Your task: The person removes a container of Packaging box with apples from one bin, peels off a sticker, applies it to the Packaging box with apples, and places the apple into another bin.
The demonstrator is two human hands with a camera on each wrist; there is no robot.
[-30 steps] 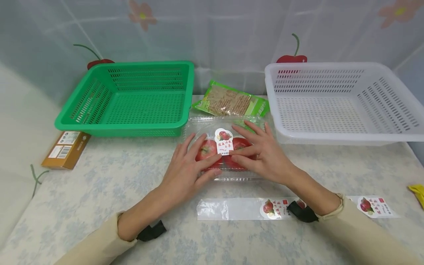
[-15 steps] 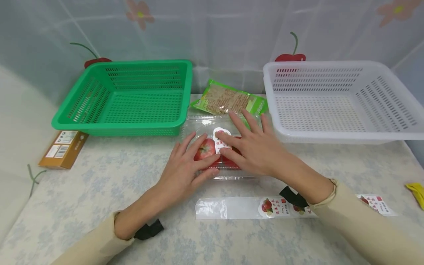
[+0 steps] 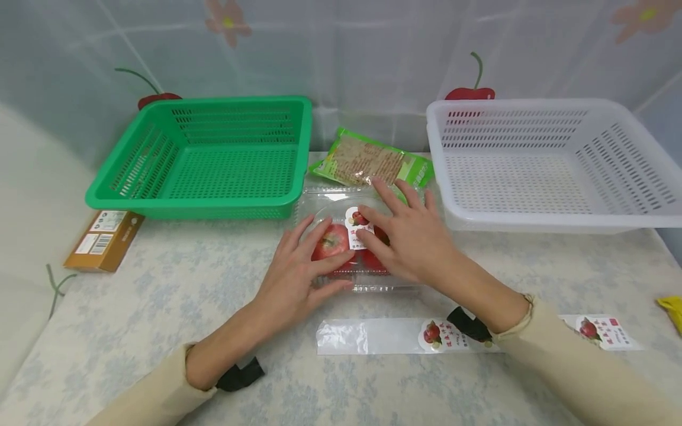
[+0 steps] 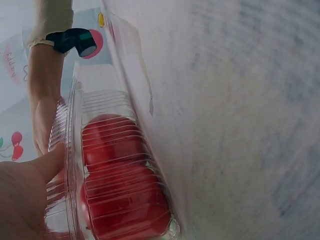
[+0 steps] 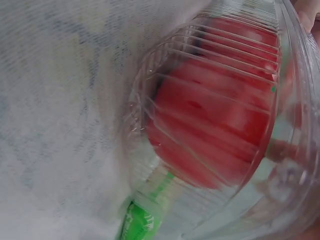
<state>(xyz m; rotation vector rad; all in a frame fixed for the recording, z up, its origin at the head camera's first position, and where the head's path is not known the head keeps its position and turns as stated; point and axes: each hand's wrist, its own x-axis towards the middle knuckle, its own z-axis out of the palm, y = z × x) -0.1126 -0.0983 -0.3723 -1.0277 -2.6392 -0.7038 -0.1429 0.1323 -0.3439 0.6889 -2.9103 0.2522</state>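
Observation:
A clear plastic clamshell box [image 3: 333,204] with red apples [image 3: 330,241] inside lies mid-table in the head view. On its lid is a white apple label [image 3: 356,220], partly covered by fingers. My right hand [image 3: 412,236] spreads over the lid's right side, fingertips on the label. The left hand [image 3: 295,263] rests along the box's left side, fingers spread and thumb near the front edge. In the left wrist view the red apples [image 4: 122,175] show through the ribbed wall; in the right wrist view an apple [image 5: 210,120] fills the box's side.
Behind the box lies a green-edged food packet [image 3: 367,160], between a green basket [image 3: 234,207] and a white basket [image 3: 533,222]. A label strip [image 3: 383,336] lies in front, partly under the right forearm. A brown carton [image 3: 103,241] is at left, a yellow wrapper [image 3: 672,310] at far right.
My right hand has shifted left across the lid, its fingers moving onto the label and sliding slightly over it. The left hand has stayed nearly in place.

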